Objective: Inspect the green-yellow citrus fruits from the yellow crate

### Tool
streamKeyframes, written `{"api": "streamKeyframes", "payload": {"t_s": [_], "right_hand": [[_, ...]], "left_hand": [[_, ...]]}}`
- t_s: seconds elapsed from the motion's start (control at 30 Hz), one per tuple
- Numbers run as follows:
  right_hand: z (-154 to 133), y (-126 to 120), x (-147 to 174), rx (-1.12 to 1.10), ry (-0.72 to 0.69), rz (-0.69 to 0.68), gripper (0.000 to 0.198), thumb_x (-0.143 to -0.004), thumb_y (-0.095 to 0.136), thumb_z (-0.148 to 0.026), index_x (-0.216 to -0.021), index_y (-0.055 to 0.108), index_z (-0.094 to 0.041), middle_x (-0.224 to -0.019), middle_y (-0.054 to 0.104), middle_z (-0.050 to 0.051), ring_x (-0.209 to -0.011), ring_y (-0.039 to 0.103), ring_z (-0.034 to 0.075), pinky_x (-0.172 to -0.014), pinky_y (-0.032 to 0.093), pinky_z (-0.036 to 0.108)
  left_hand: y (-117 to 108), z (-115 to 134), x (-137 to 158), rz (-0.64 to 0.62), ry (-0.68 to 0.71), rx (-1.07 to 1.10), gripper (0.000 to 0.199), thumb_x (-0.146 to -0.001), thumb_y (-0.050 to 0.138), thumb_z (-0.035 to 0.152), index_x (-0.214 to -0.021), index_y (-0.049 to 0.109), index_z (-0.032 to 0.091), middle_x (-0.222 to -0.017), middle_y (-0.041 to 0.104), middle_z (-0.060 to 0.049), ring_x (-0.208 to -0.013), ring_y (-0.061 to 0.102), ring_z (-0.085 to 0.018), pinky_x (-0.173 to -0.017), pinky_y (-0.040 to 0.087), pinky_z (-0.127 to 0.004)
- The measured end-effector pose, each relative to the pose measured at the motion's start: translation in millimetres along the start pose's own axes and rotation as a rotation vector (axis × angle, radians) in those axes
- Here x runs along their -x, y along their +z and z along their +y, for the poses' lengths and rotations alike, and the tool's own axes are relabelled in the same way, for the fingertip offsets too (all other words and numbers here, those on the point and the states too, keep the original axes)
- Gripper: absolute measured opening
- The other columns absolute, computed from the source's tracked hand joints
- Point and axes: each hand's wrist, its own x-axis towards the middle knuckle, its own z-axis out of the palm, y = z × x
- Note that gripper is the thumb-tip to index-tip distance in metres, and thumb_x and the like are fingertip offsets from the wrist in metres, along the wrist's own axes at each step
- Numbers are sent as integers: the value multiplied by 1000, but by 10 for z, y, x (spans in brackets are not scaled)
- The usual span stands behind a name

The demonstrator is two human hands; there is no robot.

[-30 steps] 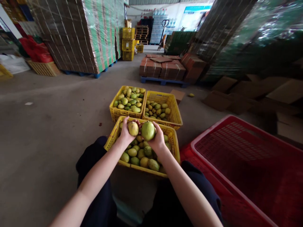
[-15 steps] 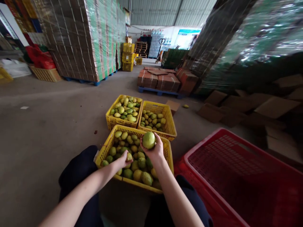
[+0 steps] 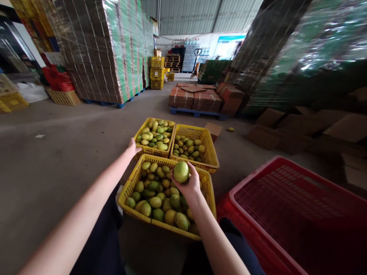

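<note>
My right hand [image 3: 190, 183] cups a large, round, yellow-green lemon [image 3: 181, 172] above the near yellow crate [image 3: 174, 232]. Its fingers curl around the fruit, which covers part of them. Below it, that crate holds many green and yellow lemons [image 3: 155, 202]. My left hand [image 3: 133, 147] reaches to the front left corner of the back left yellow crate [image 3: 157, 152], thumb apart from the fingers, with no fruit visible in it. Whether it touches the rim I cannot tell. Yellower lemons [image 3: 155, 134] fill this crate.
A back right yellow crate [image 3: 213, 152] is partly filled with lemons. At my right stands a large red crate [image 3: 258, 214]. Flattened cardboard [image 3: 266, 133] lies beyond it. Strapped cartons [image 3: 195, 99] rest on a blue pallet, and a wrapped stack [image 3: 126, 53] rises at the left.
My left hand has left the near crate, where it held a lemon, and moved forward and left to the back left crate. My right hand still holds its lemon in about the same place.
</note>
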Motion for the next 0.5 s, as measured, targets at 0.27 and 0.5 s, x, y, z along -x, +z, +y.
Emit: {"api": "streamKeyframes", "payload": {"t_s": [0.27, 0.5], "right_hand": [[83, -72, -111, 49, 19, 43, 18, -82, 66, -37, -91, 62, -22, -69, 70, 3, -64, 68, 21, -56, 62, 35], [243, -202, -301, 238, 85, 119, 19, -88, 63, -40, -91, 61, -21, -69, 69, 0, -57, 66, 16, -52, 59, 27]], "left_hand": [[-326, -597, 391, -140, -114, -481, 28, -95, 47, 38, -111, 61, 19, -119, 71, -15, -99, 73, -25, -79, 57, -33], [-214, -775, 812, -420, 15, -837, 25, -92, 54, 41, -96, 68, 20, -110, 76, -7, -95, 73, -22, -87, 52, -33]]}}
